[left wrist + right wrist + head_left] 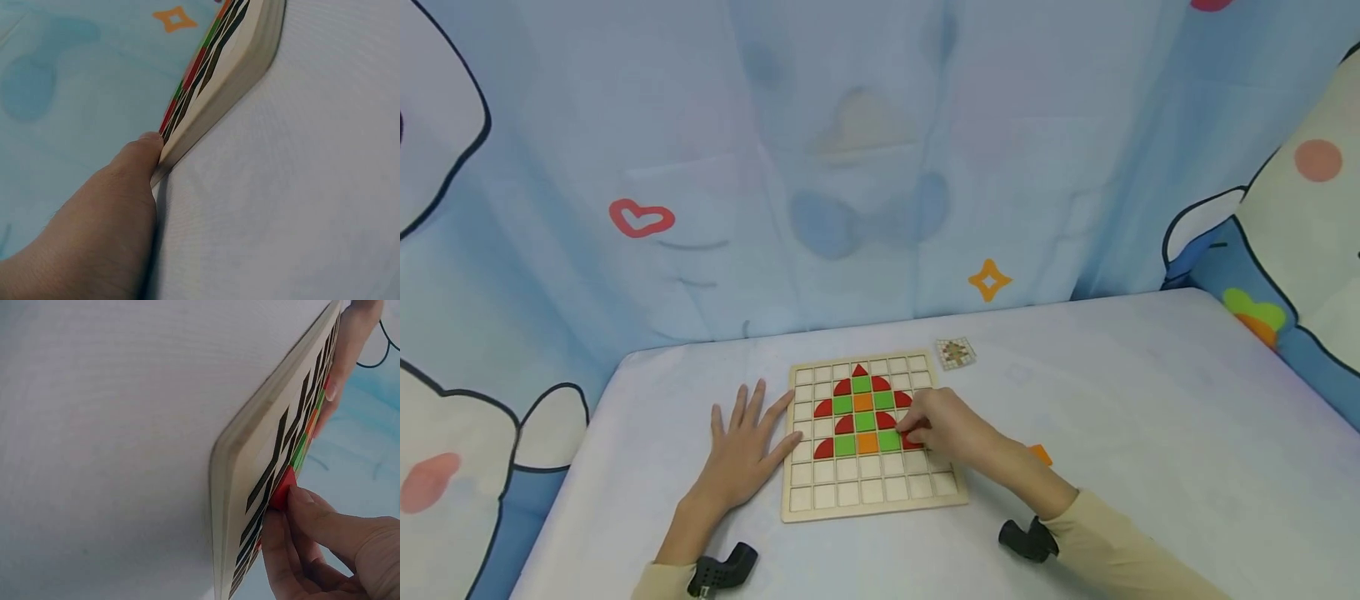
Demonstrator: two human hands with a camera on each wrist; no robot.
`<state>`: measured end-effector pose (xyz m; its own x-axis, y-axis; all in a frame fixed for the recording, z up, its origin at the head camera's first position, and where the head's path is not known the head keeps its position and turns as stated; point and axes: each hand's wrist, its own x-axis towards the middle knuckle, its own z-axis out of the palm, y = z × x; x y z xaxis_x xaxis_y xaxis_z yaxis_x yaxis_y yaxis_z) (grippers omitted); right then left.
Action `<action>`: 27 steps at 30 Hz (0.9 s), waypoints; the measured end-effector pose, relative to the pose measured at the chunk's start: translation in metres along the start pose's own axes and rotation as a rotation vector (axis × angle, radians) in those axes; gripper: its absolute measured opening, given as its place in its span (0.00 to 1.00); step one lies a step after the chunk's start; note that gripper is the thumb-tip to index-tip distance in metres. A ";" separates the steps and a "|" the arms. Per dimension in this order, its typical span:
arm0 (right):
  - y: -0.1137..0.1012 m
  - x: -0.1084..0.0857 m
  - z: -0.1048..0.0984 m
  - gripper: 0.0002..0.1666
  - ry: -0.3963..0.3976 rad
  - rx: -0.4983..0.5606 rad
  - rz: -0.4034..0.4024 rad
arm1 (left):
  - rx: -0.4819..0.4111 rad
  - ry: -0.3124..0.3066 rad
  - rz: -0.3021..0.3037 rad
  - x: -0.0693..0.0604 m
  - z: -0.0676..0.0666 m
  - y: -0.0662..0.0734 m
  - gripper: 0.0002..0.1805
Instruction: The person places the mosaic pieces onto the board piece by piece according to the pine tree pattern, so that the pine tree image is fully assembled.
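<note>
A wooden grid board [876, 513] lies on the table, with red, green and orange tiles in a stepped tree shape and a red triangle [860, 371] at its top. My left hand [741, 457] is spread with straight fingers on the board's left side. Its thumb touches the board's edge in the left wrist view. With thumb and fingers, my right hand [947, 425] pinches a red rounded tile [283, 489] at the right end of the lowest coloured row. The fingers partly hide that tile, so I cannot tell whether it is fully seated in its cell.
A small pattern card [956, 353] lies behind the board's far right corner. An orange tile [1041, 454] is on the white tablecloth [1150, 417], partly hidden by the right forearm. A printed blue curtain [865, 183] hangs along the table's back edge.
</note>
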<state>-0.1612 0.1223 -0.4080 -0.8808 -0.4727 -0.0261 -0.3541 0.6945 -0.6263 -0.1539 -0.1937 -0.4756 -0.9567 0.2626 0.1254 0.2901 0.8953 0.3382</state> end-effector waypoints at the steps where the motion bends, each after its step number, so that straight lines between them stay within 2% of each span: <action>1: -0.001 0.000 0.000 0.08 0.002 -0.011 0.000 | 0.004 0.001 -0.002 0.000 0.000 0.000 0.39; 8: -0.012 0.003 0.006 0.08 0.021 -0.072 0.025 | 0.006 0.001 -0.002 0.000 -0.001 -0.002 0.39; 14: -0.012 0.002 0.009 0.07 0.054 -0.087 -0.017 | 0.015 0.000 -0.006 0.000 0.000 -0.005 0.39; 17: -0.007 -0.001 0.007 0.08 0.046 -0.047 -0.031 | 0.010 -0.003 -0.003 -0.001 0.000 -0.004 0.39; 22: 0.011 -0.008 -0.004 0.11 -0.011 0.103 -0.081 | 0.003 -0.005 -0.004 -0.002 -0.001 -0.002 0.39; 27: 0.032 -0.022 -0.016 0.11 0.032 0.222 -0.084 | 0.008 -0.003 -0.003 -0.001 0.002 -0.001 0.39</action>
<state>-0.1585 0.1641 -0.4149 -0.8621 -0.5036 0.0560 -0.3519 0.5154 -0.7814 -0.1538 -0.1944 -0.4777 -0.9576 0.2613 0.1216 0.2873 0.8987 0.3313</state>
